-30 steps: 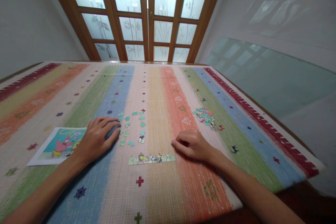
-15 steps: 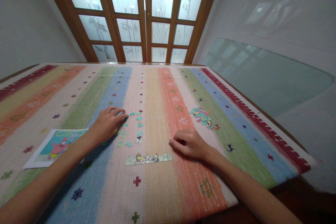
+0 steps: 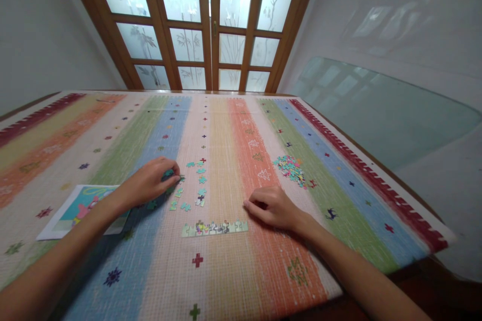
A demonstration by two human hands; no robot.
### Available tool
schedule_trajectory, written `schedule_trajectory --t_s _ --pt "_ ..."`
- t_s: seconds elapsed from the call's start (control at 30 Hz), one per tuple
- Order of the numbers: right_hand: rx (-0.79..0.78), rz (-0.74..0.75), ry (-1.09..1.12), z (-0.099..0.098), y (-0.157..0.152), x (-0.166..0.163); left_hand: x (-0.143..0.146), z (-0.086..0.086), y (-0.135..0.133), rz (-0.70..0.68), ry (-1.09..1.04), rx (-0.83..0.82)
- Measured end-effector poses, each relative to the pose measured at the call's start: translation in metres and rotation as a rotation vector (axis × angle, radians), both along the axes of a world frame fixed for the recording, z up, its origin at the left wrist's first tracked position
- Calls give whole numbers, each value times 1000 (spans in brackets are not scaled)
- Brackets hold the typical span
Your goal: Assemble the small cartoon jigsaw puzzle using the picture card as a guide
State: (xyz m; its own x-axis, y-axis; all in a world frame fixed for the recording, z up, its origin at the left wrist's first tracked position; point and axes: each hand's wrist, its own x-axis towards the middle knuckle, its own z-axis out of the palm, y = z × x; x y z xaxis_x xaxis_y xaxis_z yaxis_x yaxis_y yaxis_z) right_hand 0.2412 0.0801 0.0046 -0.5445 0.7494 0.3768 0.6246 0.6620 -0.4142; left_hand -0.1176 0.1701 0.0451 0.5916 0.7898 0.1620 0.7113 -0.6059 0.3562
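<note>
My left hand (image 3: 150, 182) reaches over the striped cloth (image 3: 226, 125) and its fingertips pinch a teal puzzle piece (image 3: 167, 173) at the left of several loose teal pieces (image 3: 196, 180). My right hand (image 3: 271, 206) rests on the cloth with its fingers curled under, just right of a joined row of puzzle pieces (image 3: 214, 227). Whether anything is inside the right hand is hidden.
A pile of mixed puzzle pieces (image 3: 291, 168) lies on the green stripe at the right. A printed cartoon picture sheet (image 3: 79, 204) lies at the left under my forearm. The table edge (image 3: 376, 155) runs along the right. Wooden glazed doors (image 3: 211, 25) stand behind.
My left hand moved away from the picture sheet toward the loose teal pieces and closed its fingertips on one. My right hand stayed in place.
</note>
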Motion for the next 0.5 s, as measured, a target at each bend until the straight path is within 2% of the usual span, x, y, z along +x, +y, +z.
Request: schedule_trajectory --t_s 0.17,0.27,0.37,0.5 --pt "-16 0 -20 -2 0 1 8 9 -27 -33 -65 -153" --pt "-14 -4 -24 -3 1 1 13 12 -43 -88 -87 -324" --pt "-19 -6 -32 -3 1 2 18 12 -55 -131 -115 -454" --pt "-29 -13 -34 -2 1 2 23 9 -63 -131 -85 -540"
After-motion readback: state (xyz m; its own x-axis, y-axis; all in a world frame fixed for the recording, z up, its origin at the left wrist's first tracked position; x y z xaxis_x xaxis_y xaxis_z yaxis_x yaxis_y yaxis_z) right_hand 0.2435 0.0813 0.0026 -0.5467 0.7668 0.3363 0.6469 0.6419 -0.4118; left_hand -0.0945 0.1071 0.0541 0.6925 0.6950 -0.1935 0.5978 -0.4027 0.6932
